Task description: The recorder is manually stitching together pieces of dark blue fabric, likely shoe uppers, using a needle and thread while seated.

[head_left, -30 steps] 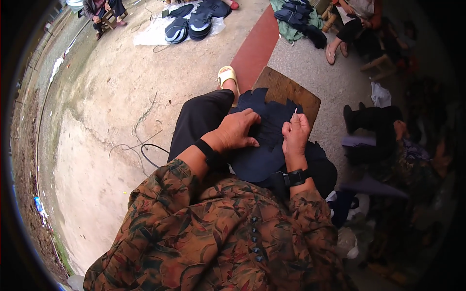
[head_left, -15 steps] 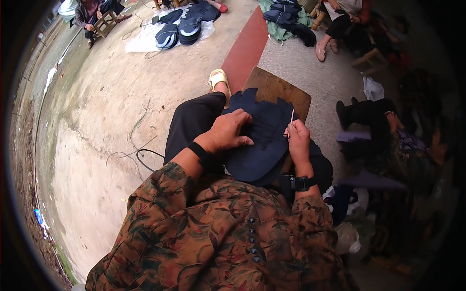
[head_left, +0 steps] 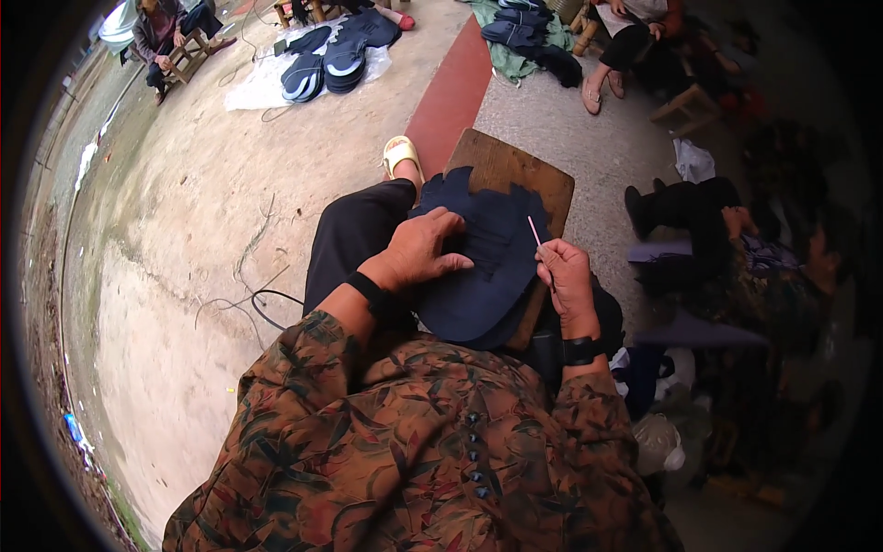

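A dark navy sheet of cloth-like material point(head_left: 478, 302), rounded at the near end and jagged at the far end, lies across my lap and over a wooden board point(head_left: 532, 167). Several slits or creases run across its middle. My left hand point(head_left: 418, 250) rests on its left side, thumb stretched away from the bent fingers, gripping nothing. To the right, my right hand point(head_left: 567, 276) pinches a thin pale pink stick point(head_left: 533, 230) between thumb and fingers. It points up and slightly left over the sheet's right edge; its lower end is hidden in the fingers.
Beyond my foot, stacks of dark cut pieces point(head_left: 324, 66) lie on white plastic sheeting point(head_left: 248, 90). More dark pieces sit on green cloth point(head_left: 511, 63). Other people sit along the far side and right. Plastic bags point(head_left: 658, 443) stand by my right side; a black cable point(head_left: 267, 299) lies left.
The view has shifted a little, so everything sits slightly further left. My right hand has turned, tilting the stick to the left. The left hand stays on the sheet.
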A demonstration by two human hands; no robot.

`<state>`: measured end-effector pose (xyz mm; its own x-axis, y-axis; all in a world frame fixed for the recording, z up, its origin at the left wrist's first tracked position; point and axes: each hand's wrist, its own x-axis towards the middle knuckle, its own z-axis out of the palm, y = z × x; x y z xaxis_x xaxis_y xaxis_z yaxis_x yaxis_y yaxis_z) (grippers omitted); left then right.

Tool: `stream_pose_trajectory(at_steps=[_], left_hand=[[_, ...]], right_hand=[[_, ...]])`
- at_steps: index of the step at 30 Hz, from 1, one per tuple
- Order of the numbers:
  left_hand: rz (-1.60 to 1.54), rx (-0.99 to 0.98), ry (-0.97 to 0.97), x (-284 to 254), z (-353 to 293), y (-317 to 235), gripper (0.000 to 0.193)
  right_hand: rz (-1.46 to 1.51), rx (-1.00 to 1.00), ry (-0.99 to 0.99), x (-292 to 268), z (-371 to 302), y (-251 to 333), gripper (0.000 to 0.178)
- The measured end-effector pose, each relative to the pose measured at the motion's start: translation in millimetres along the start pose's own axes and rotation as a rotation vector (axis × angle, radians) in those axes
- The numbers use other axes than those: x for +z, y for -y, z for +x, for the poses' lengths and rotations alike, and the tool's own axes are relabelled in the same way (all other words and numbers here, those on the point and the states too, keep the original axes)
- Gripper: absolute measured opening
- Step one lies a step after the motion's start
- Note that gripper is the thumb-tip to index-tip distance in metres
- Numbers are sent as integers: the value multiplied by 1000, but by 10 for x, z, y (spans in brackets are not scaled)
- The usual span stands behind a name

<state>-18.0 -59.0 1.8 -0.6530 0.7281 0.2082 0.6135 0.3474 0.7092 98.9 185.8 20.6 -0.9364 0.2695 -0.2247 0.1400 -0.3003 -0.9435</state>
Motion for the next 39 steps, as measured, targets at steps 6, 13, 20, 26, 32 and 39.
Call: stream_pose_trajectory(at_steps=[6, 13, 20, 26, 32, 39], left_hand=[[79, 12, -2, -3, 25, -79, 21], [215, 321, -15, 170, 240, -130, 9], [134, 248, 35, 281, 274, -43, 19], [104, 230, 123, 249, 305, -25, 21], [27, 223, 121, 255, 353, -5, 16], [122, 198, 129, 285, 389, -59, 7]], right_hand=[[-766, -44, -50, 60, -116, -86, 15], [-917, -114, 11, 11, -96, -149, 12], [-1049, -209, 132, -76, 73, -144, 14], [-1347, -500, 221, 41, 178, -102, 12], [-1366, -695, 367, 78, 404, -123, 13], [-1277, -637, 313, 24, 429, -275, 12]])
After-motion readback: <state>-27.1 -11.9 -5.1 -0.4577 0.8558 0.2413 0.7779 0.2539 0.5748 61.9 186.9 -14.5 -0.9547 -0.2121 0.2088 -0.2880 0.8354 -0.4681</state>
